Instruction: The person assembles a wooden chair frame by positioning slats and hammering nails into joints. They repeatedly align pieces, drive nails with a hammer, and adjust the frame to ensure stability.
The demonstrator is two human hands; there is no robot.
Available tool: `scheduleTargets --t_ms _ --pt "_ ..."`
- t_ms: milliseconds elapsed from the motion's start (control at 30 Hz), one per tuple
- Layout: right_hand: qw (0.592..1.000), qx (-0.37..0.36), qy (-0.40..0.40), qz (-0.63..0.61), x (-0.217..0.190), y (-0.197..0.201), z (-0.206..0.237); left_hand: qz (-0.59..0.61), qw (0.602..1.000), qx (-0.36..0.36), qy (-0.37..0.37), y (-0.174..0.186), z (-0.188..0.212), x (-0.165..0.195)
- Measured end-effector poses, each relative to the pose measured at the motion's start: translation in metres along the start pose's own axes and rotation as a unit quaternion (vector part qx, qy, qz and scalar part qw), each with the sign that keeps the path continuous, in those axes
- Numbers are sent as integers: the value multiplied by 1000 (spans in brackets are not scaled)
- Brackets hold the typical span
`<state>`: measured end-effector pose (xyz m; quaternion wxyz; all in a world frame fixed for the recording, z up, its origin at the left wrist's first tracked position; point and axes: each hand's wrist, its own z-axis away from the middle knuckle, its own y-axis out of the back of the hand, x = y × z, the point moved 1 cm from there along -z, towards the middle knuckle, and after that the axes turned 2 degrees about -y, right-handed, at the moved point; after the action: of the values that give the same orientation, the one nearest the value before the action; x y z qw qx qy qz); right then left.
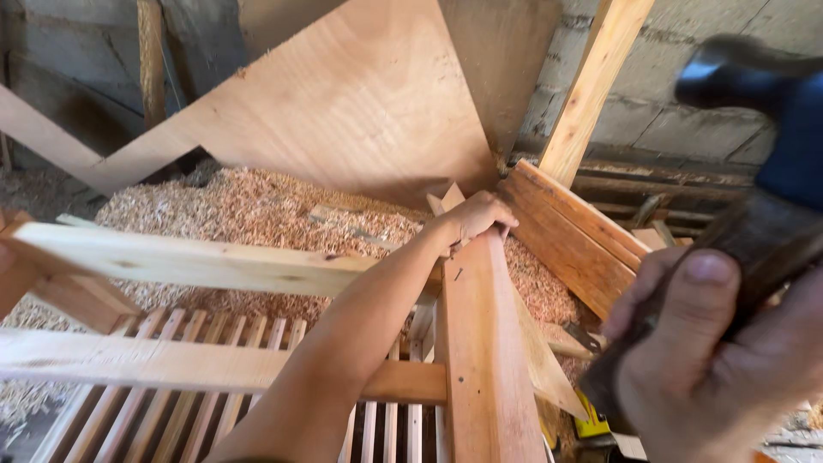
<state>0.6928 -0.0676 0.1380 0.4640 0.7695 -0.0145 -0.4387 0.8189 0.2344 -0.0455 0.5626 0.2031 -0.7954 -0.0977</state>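
A grey block wall (686, 120) closes the far side of the room, and a large plywood sheet (360, 103) leans before it, with a pale upright timber post (596, 81) slanting beside it on the right. Below the sheet the ground is heaped with wood shavings (249, 210). In the foreground stands a wooden frame (197, 364) of rails and thin slats, joined at the right to a reddish upright plank (484, 343); stacked reddish boards (574, 236) lie just beyond it. The left hand (476, 219) reaches forward and is closed over the top end of that plank, fingers wrapped on its far edge. The right hand (720, 360), close to the camera and blurred, is clenched around the dark handle of a hammer (754, 103), whose black head is raised at the upper right. A small yellow object (591, 422) shows low, beneath the right hand, too hidden to identify.
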Motion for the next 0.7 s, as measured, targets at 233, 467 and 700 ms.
scheduleTargets --t_ms 233,467,700 --pt "986 99 99 89 15 -25 -9 124 990 25 55 -11 -5 -13" --pt "979 180 58 -82 -49 10 5 64 993 -10 99 -9 -1 -16" --pt "996 21 -73 41 -11 -25 -9 38 999 -5 -32 -19 2 -2"
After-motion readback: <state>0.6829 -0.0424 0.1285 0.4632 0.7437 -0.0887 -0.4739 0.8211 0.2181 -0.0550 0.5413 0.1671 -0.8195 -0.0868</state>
